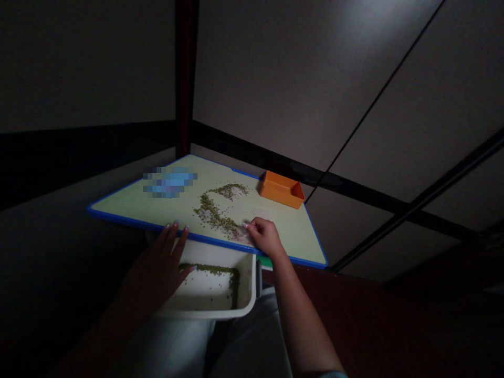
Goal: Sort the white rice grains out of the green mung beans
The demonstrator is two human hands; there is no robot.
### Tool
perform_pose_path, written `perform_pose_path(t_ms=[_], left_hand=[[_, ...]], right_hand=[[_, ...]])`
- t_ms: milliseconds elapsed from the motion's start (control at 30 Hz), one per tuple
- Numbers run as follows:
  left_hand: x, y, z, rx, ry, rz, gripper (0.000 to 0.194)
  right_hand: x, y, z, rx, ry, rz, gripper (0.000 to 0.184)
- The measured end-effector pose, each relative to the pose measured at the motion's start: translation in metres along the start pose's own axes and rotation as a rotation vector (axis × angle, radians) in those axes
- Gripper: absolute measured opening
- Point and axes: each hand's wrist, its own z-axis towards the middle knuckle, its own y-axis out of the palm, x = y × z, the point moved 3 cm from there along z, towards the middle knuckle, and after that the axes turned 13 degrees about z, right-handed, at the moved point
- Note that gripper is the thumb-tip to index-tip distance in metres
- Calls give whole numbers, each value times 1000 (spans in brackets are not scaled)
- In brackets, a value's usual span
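Now rests left hand (pixel 165 262) open on table (pixel 293 233) near edge | curls right hand (pixel 268 237) closed beside grains (pixel 212 212), can't tell on what

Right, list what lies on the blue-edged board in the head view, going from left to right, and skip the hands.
Pixelated light-blue patch → scattered green grains → orange open box.
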Motion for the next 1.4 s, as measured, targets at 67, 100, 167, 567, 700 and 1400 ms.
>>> perform_pose_path(t_ms=[67, 100, 167, 567, 700, 1400], left_hand=[[0, 2, 0, 10, -1, 7, 78], [0, 2, -1, 16, -1, 9, 77], [0, 2, -1, 27, 2, 7, 76], [0, 3, 0, 15, 14, 43, 74], [-2, 5, -1, 36, 41, 51, 76], [-5, 8, -3, 67, 46, 66, 78]], right_hand=[[-1, 1, 0, -6, -11, -32, 28], [-1, 1, 0, -10, -16, -45, 28], [-2, 2, 1, -19, -22, -72, 28], [-7, -5, -2, 84, 111, -442, 28], [2, -9, -2, 169, 145, -329, 32], [-14, 5, 6, 82, 142, -447, 28]])
